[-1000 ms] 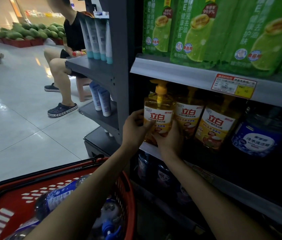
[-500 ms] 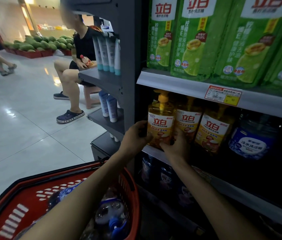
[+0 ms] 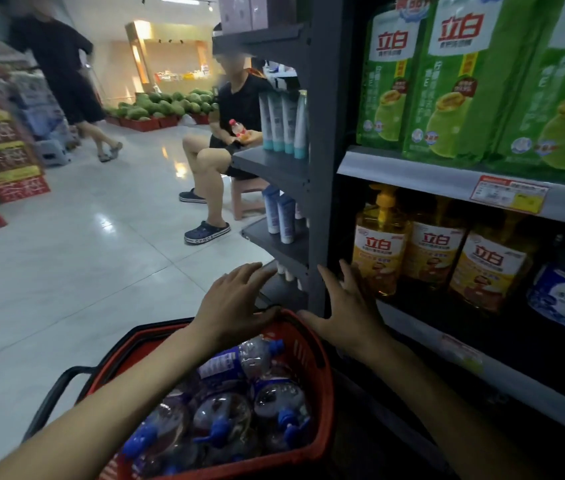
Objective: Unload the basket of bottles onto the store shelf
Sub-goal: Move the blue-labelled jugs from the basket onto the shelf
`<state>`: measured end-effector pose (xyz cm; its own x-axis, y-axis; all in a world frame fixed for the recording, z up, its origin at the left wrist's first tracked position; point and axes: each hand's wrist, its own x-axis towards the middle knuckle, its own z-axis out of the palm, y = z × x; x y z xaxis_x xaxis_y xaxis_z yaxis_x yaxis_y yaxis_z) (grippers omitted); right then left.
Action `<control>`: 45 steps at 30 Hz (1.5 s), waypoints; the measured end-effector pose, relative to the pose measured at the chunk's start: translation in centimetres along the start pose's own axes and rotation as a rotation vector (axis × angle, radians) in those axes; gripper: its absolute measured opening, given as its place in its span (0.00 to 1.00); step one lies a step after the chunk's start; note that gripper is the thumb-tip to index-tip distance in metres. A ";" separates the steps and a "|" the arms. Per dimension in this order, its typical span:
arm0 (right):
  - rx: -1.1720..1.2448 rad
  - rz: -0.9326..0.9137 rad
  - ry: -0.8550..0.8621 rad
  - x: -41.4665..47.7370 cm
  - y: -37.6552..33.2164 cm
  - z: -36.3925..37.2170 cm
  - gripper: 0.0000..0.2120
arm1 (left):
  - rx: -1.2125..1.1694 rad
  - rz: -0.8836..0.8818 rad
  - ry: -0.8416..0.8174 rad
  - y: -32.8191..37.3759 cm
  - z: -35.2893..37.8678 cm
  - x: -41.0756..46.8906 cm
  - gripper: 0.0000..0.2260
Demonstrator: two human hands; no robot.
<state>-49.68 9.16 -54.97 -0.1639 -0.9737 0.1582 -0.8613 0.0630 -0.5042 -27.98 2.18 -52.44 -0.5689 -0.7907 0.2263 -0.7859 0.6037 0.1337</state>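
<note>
1. Red basket [image 3: 322, 375] holds clear blue-capped bottles [image 3: 222, 417] beside the shelf [image 3: 516, 388].
2. Left hand [image 3: 236, 303] and right hand [image 3: 346, 313] hover at its far rim, fingers spread wide, holding nothing.
3. Yellow pump bottle [image 3: 379, 244] stands on the shelf.

White glare patches dot the glossy pale tiled floor [image 3: 107, 223]; a warm-lit alcove [image 3: 170, 60] glows at the back. The grey metal store shelf [image 3: 412, 173] lies dim, its lower bays in deep shadow. The walking person in black [image 3: 62, 64] is motion-blurred; uprights bow toward the frame edges.
</note>
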 end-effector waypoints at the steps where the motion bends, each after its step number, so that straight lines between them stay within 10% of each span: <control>1: -0.042 -0.027 -0.060 -0.2 -0.5 0.6 0.48 | 0.018 -0.039 -0.015 -1.3 0.0 -1.4 0.37; 21: -0.487 -0.265 -0.483 -2.6 6.7 14.0 0.36 | 0.221 -0.675 -0.401 -16.5 12.1 -20.2 0.36; 45: -0.713 0.016 -0.533 -17.9 8.6 10.2 0.40 | 0.206 -0.236 -0.433 -13.0 14.0 -17.7 0.49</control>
<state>-49.21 24.88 -70.79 -0.0865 -0.9328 -0.3499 -0.9844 0.0261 0.1739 -11.08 6.89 -71.69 -0.3847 -0.8985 -0.2115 -0.9111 0.4063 -0.0689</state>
